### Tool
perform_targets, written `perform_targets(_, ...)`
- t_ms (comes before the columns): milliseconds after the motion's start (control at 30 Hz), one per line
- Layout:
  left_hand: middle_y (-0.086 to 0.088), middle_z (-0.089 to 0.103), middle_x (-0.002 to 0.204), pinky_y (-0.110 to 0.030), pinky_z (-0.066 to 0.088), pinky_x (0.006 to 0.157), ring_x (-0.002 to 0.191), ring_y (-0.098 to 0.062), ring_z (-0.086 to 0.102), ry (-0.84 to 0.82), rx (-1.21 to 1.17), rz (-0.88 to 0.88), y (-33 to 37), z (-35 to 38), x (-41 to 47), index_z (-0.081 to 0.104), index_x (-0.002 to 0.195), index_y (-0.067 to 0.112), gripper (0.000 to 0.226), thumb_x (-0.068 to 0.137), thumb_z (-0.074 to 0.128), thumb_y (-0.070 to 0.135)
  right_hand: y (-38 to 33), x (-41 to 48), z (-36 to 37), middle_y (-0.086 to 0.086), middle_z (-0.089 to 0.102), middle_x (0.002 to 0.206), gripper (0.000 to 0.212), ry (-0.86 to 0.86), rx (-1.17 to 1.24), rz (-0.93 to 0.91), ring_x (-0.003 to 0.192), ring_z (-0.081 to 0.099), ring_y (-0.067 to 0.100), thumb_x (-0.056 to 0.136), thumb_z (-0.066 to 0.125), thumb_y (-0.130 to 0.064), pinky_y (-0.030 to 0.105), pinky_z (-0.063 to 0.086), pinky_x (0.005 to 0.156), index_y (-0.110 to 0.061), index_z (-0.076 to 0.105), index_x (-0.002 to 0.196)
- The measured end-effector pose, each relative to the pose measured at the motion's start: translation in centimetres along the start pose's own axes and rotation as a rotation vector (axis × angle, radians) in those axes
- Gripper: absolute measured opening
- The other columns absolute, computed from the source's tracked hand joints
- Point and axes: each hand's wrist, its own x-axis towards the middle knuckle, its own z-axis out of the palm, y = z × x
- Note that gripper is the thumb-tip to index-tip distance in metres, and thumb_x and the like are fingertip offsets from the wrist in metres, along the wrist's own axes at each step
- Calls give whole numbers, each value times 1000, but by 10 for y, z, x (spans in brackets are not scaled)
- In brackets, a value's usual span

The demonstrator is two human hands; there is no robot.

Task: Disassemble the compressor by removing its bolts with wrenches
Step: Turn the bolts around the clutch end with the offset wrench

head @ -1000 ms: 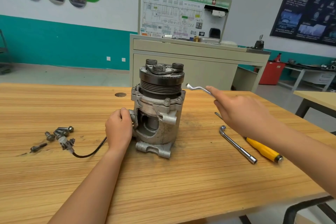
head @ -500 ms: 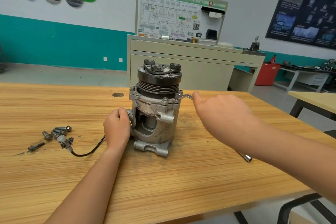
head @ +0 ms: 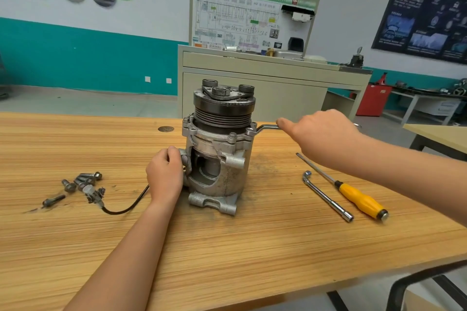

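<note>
Grey compressor (head: 217,156) upright on table, wrench (head: 265,128) on flange bolt (head: 250,130)

Wooden table (head: 227,260) with compressor (head: 228,184), loose bolts (head: 83,180), L-shaped socket wrench (head: 326,197), yellow-handled screwdriver (head: 358,197).

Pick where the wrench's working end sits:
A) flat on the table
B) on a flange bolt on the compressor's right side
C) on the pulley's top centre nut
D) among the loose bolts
B: the right hand holds the wrench level, with its end on a flange bolt at the right of the compressor, below the pulley.
</note>
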Motion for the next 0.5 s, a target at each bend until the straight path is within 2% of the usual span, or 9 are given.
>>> perform_targets(67,9,27,43,-23,19,44,45,-9,25,-4,2,11,-1,0,1,28,48,20,47,92,40,11,1,10,19,-1,48,63,38,93,116,17,52,45,19,87,45,5,28,39,56,-11,44,121)
perform_targets(133,7,28,47,-20,22,41,46,-9,25,-9,14,31,-3,0,2,28,50,17,45,93,40,12,-5,25,36,10,60,64,29,301,236,51,56,57,26,75,54,17,43,49,79,1,60,97)
perform_targets(200,6,29,48,-18,24,41,45,-9,27,-13,9,39,-4,0,2,29,51,17,44,93,40,13,-17,45,44,15,62,58,25,514,314,97,50,59,28,60,61,24,54,48,81,4,64,75)
perform_targets(267,6,33,48,-18,25,41,45,-8,29,-21,-5,32,-5,-1,2,32,51,16,43,93,40,14,-28,59,45,15,61,56,27,578,370,96,46,58,27,52,65,25,53,51,75,4,64,68)
perform_targets(333,6,36,48,-18,25,41,44,-6,32,-31,-17,18,-5,-2,3,36,51,15,42,92,40,14,-31,63,49,17,65,62,27,571,431,70,52,62,28,55,65,24,50,52,73,5,67,74)
perform_targets(400,6,38,48,-17,26,42,42,-3,35,-40,-32,5,-6,-1,3,39,51,13,41,92,41,14,-26,57,50,18,69,79,27,539,560,136,69,66,32,74,60,14,44,51,75,2,68,97)
perform_targets(433,4,41,50,-22,29,45,45,-4,35,-48,-36,-4,-7,-1,4,43,52,9,40,92,40,14,-23,50,49,16,69,84,29,533,706,241,74,64,32,85,55,5,41,50,73,-3,64,112)
perform_targets(500,-8,45,59,-30,31,53,55,-15,39,-63,-41,-21,-7,-1,5,50,63,-5,38,92,39,16,-25,30,37,7,63,76,34,484,1132,485,70,59,26,95,46,-11,40,48,66,-15,51,129)
